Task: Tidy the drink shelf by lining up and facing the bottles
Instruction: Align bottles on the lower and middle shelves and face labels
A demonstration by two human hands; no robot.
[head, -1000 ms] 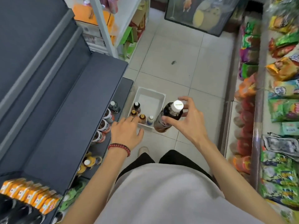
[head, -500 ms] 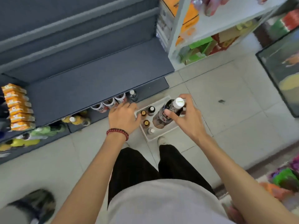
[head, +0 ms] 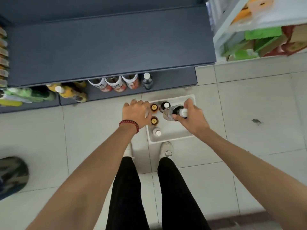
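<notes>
The right hand (head: pixel 192 117) has fingers and thumb curled round the neck of a dark brown plastic drink bottle with a white cap (head: pixel 171 113). The cap sits among the fingers and the bottle's body shows to their left. The held bottle hangs over the far half of a white rectangular plastic tub (head: pixel 171 138) standing on the pale tiled floor (head: pixel 249 113).

The left hand (head: pixel 135 113) is palm down with its fingers loosely extended, and it holds nothing. It is over the tub's left rim, but whether it touches the rim cannot be told. A red beaded bracelet (head: pixel 129 124) circles that wrist.

Between the two hands, upright along the tub's left side, stand two small bottles with orange caps (head: pixel 154 107), one behind the other. A dark bottle with a black-and-white top (head: pixel 165 105) stands just beside the held bottle. A pale bottle with a white cap (head: pixel 157 132) stands closer to the person's white shoes (head: pixel 166 149).

Beyond the tub, the lowest dark grey shelf (head: pixel 174 78) carries three bottles with white-and-red labels (head: pixel 114 83) side by side. A black bottle with a white cap (head: pixel 147 80) is just to their right. Further left are yellow bottles (head: pixel 69 92), and green bottles (head: pixel 25 95) are at the far left. The wider shelf board above overhangs their tops.
</notes>
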